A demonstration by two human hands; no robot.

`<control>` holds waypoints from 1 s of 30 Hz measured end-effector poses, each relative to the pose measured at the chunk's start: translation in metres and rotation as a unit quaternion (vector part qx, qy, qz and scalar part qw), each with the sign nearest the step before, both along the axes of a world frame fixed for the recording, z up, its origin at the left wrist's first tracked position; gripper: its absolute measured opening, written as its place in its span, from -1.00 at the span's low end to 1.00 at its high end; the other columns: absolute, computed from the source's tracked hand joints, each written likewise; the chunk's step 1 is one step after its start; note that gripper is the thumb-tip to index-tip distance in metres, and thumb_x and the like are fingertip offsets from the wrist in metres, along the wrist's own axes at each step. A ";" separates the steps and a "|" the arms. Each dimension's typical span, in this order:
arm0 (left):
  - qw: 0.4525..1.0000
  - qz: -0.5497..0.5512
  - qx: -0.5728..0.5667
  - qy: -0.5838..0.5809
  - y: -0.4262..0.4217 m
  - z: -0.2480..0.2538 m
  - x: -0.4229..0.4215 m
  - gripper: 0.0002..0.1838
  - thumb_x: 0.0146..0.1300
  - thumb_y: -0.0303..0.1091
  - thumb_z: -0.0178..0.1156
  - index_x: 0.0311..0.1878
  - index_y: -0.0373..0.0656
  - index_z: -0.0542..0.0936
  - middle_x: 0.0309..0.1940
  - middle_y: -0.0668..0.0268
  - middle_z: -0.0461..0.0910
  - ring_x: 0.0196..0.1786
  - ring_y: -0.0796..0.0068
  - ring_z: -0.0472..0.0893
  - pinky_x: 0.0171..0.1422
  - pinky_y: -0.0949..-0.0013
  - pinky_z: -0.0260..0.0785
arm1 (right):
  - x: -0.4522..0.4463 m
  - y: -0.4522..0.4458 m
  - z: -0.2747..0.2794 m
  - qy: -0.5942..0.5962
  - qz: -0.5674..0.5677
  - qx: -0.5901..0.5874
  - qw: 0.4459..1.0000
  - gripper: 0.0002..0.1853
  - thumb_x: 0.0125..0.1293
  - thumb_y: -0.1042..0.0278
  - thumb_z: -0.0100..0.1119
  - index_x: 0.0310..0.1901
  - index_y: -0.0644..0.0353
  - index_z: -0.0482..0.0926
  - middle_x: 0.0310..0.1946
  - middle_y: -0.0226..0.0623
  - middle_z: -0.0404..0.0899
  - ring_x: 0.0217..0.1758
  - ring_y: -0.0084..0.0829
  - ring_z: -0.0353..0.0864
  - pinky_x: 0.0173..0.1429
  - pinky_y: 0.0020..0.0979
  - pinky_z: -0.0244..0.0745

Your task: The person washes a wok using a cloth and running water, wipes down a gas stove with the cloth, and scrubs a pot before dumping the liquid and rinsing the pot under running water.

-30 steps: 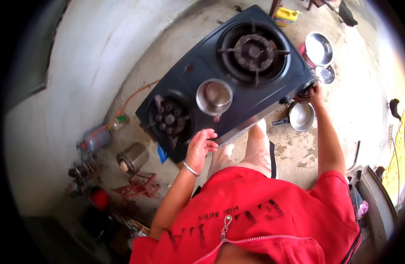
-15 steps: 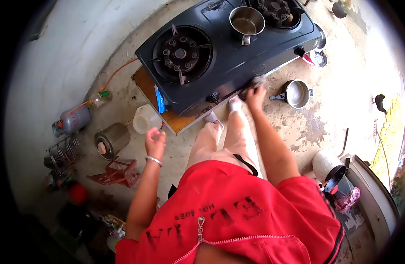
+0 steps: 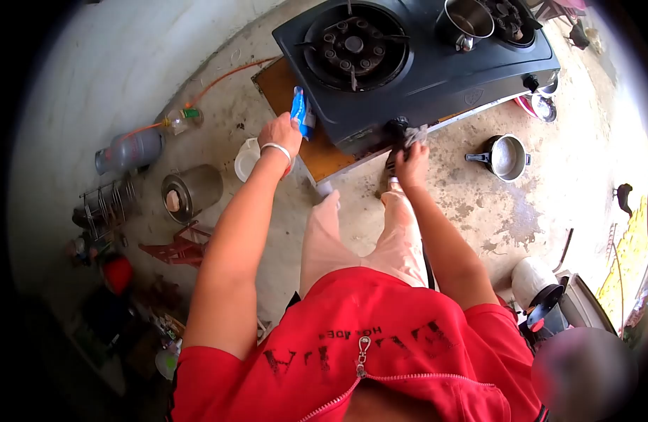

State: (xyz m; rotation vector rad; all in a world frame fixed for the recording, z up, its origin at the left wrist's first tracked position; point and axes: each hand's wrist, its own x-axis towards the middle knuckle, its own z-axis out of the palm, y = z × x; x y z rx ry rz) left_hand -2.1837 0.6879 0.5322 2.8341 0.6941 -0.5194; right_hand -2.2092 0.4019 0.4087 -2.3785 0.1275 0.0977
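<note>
Head view: standing before a dark two-burner stove (image 3: 436, 77), holding both arms forward. Touching a blue packet (image 3: 300, 112) with bent fingers of the left hand (image 3: 278, 137), at the side nearest the wall; being unable to tell a firm pinch from mere contact. Locating this packet just beside the stove's left end, over a wooden tabletop (image 3: 324, 158). Gripping a crumpled grey cloth (image 3: 416, 135) in the right hand (image 3: 412, 167), bunching it between drawn-in fingers and thumb, just beside the left black knob (image 3: 396, 126) on the stove's front; being unable to tell contact with the knob from a small gap. Seeing also a small metal pot (image 3: 466, 24) sitting on the stove between the burners, a pan (image 3: 508, 156) standing on the floor to the right, and a grey gas cylinder (image 3: 129, 153) lying to the left, near an orange hose (image 3: 229, 79).
</note>
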 end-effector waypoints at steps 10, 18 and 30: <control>0.939 0.098 -0.285 -0.167 0.114 0.034 -0.156 -0.60 0.37 -0.09 -0.10 -0.30 -0.27 0.51 -0.56 0.07 0.53 -0.49 0.15 0.54 -0.35 0.15 0.34 | -0.106 0.191 0.022 0.111 -0.038 0.030 0.993 -0.45 0.16 0.45 -0.02 0.19 0.35 0.11 0.01 0.25 0.21 0.04 0.25 0.32 0.07 -0.04 0.38; 0.941 0.175 -0.276 -0.085 0.219 0.005 -0.334 -0.67 0.34 -0.20 -0.05 -0.41 -0.27 0.45 -0.63 0.13 0.49 -0.57 0.20 0.50 -0.42 0.17 0.31 | 0.008 0.314 0.020 0.149 0.034 -0.236 0.960 -0.73 0.15 0.33 0.08 -0.14 0.28 0.46 -0.11 0.11 0.42 -0.03 -0.05 0.46 -0.05 -0.24 0.40; 0.853 0.366 -0.367 -0.057 0.291 -0.023 -0.397 -0.74 0.38 -0.25 -0.04 -0.27 -0.27 0.48 -0.49 0.42 0.45 -0.50 0.67 0.39 -0.45 0.56 0.32 | 0.123 0.360 -0.006 -0.029 0.229 -0.063 0.971 -0.63 0.01 0.51 -0.02 -0.09 0.03 0.54 -0.01 -0.10 0.38 0.14 -0.03 0.32 0.21 -0.17 0.28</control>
